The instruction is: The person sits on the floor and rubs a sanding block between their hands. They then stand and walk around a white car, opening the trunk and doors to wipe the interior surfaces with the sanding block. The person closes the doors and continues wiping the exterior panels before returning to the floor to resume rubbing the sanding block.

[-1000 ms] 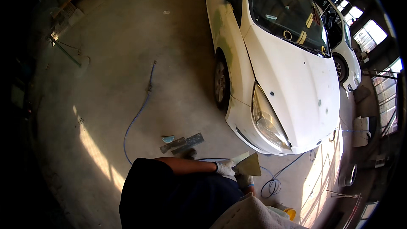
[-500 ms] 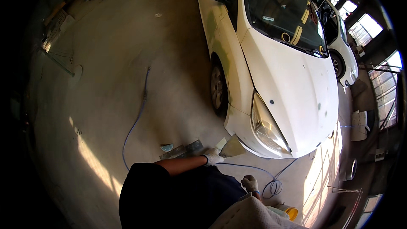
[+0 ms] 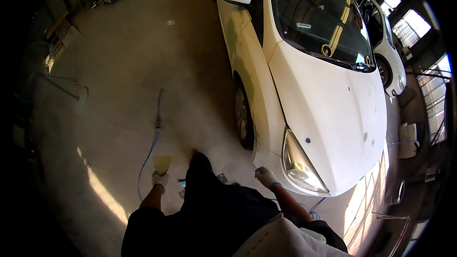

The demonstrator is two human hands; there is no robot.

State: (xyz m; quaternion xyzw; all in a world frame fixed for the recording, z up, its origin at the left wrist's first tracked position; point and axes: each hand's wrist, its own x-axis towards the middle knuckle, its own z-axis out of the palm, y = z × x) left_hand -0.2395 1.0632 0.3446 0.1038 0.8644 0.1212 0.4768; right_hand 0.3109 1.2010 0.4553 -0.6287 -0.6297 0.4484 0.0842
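Observation:
My left hand (image 3: 160, 179), in a whitish work glove, grips the narrow end of a flat, yellowish, trapezoid-shaped piece (image 3: 162, 164) held over the floor at left. My right hand (image 3: 266, 177), also gloved, is in front of the white car (image 3: 328, 109), close to its bumper corner. Its fingers are curled, and whatever may be in them is too small to make out. Greenish patches (image 3: 250, 69) mark the car's front fender. Right of my right hand is the headlight (image 3: 300, 162).
A blue hose (image 3: 151, 150) lies on the concrete floor at left. Dark flat pieces (image 3: 222, 178) lie by my feet, partly hidden by my dark clothing. Behind the car stands another white car (image 3: 391, 64). A pale cloth (image 3: 281, 238) hangs at the lower edge.
My left hand has swung left, away from the bumper, with the flat piece. My right hand has risen toward the bumper corner. The car appears slightly larger and a dark shoe now shows.

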